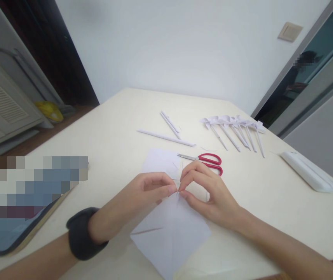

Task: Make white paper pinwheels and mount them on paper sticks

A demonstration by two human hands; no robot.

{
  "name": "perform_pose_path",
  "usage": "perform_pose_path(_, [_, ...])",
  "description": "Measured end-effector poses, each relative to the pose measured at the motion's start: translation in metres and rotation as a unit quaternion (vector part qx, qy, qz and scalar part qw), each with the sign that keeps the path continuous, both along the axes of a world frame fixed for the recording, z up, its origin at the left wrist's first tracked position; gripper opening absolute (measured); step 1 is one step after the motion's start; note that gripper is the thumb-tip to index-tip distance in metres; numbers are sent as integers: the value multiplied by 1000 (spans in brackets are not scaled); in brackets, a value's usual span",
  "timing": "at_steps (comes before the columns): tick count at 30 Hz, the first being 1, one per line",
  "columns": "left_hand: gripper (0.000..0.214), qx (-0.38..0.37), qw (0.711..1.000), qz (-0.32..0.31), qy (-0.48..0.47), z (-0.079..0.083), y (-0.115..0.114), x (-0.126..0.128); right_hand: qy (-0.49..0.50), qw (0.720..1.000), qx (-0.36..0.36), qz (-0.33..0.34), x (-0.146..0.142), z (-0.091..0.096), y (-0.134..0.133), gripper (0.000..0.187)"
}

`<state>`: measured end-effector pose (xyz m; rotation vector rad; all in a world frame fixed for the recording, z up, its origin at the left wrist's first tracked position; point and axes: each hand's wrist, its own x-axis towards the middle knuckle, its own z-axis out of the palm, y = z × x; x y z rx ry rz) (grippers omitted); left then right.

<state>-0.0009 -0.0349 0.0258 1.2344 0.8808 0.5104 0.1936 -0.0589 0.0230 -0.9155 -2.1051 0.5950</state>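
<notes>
A white square paper sheet (169, 233) lies on the cream table (110, 136) in front of me, with cuts running in from its corners. My left hand (143, 194) and my right hand (204, 190) meet over its middle, fingertips pinched together on folded paper corners. A dark band sits on my left wrist. Red-handled scissors (210, 160) lie just beyond my right hand.
Several finished white paper pinwheels (236, 126) on sticks lie at the back right. Rolled paper sticks (166, 136) lie behind the sheet. A white flat pack (309, 175) sits at the right edge. A blurred tablet-like object (14, 229) rests at the left.
</notes>
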Motion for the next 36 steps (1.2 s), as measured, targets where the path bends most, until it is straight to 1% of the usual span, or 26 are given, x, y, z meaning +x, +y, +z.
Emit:
perform_pose_path(2, [17,-61,998,-24,-24,2,-1,0,4,1000,9,0,0,0,0,11])
perform_pose_path(4, [17,-97,993,-44,-44,3,-1,-1,7,1000,18,-1,0,0,-1,12])
perform_pose_path(9, [18,-130,988,-56,-68,0,-3,-1,3,1000,26,7,-1,-2,-2,13])
perform_pose_path(12, [17,-124,989,-48,-64,-2,-4,-1,4,1000,27,11,-2,-3,-2,13])
perform_pose_path(17, [14,-91,995,-18,-41,1,-4,2,9,1000,22,13,-2,-3,-2,14])
perform_pose_path(20, [10,-42,998,-10,-35,1,-2,3,14,1000,14,14,-3,-2,-3,14])
perform_pose_path(26, [15,49,998,-11,-33,-1,-4,3,34,999,5,14,-5,-1,-7,15])
perform_pose_path(29, [12,131,991,-8,-8,5,-7,3,32,999,1,13,-6,0,-8,16])
perform_pose_path(31, [11,198,980,2,34,10,-8,3,27,1000,-5,15,-6,0,-8,16])
perform_pose_path(32, [12,216,975,4,46,11,-9,3,25,1000,-7,17,-5,0,-8,16])
perform_pose_path(34, [13,218,975,2,48,10,-8,3,25,1000,-8,15,-5,1,-8,15])
perform_pose_path(36, [14,187,982,-6,29,6,-7,3,28,1000,-5,7,-4,1,-7,14])
